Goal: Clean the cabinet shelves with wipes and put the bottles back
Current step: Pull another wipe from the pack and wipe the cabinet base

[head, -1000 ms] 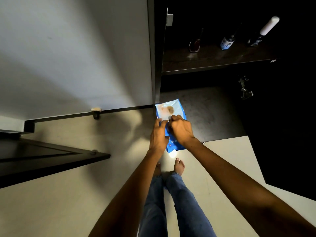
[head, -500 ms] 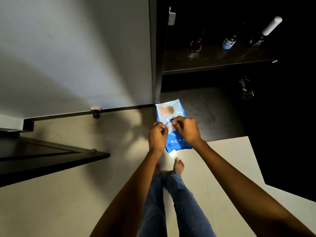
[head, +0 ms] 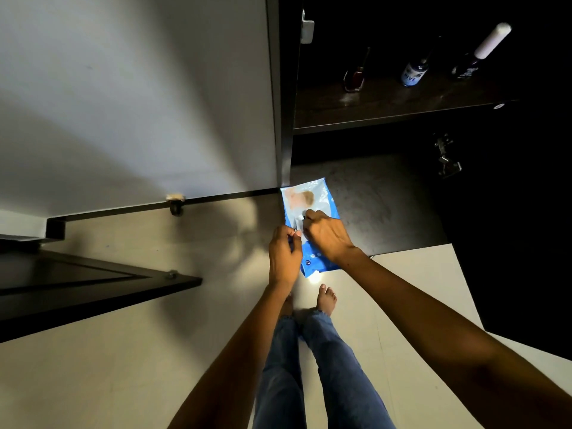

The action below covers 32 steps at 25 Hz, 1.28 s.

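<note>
In the head view, a person stands before an open dark cabinet and holds a blue wipes pack just below the middle of the frame, over the pale floor and the front edge of the cabinet's bottom panel. The left hand is closed on the pack's left edge, apparently to steady it, while the right hand pinches something small and white at the pack's middle, most likely the flap or the first wipe; which of the two cannot be told. The pack is held face up toward the camera, probably so the opening can be seen and worked. Its long axis runs from lower frame to upper frame, tilted slightly, with the printed end pointing up toward the cabinet. In the upper right of the frame, three bottles stand on a dark shelf: a small reddish bottle, a blue-labelled bottle and a white-capped bottle. They are well apart from the hands, so no shelf looks wiped yet.
</note>
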Each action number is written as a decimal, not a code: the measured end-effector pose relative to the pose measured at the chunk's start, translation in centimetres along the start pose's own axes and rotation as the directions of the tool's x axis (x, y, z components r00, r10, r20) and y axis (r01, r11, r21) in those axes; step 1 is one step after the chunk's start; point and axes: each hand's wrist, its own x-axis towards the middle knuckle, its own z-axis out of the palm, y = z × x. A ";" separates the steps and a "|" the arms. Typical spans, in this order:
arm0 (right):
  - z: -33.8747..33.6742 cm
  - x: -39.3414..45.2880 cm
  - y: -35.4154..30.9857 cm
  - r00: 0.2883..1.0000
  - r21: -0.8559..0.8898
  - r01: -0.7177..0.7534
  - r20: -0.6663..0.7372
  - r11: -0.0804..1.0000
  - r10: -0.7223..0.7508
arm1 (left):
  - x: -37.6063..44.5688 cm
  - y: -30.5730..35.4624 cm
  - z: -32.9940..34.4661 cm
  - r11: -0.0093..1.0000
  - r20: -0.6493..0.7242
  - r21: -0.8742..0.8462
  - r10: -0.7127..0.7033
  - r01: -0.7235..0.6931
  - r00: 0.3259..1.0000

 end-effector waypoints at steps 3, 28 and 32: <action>0.0 0.3 0.2 1.000 0.024 0.027 0.005 0.999 -0.027 | -0.1 0.0 0.1 0.999 -0.027 0.028 0.044 -0.043 0.999; -2.2 -0.9 1.3 0.827 0.859 -0.443 0.279 0.259 0.488 | -0.3 0.0 0.1 0.990 -0.018 0.115 0.085 -0.082 0.996; -1.9 -1.6 0.2 0.955 0.526 -0.208 -0.073 0.825 0.287 | -0.4 -0.1 0.0 0.993 -0.012 0.095 0.075 -0.073 0.997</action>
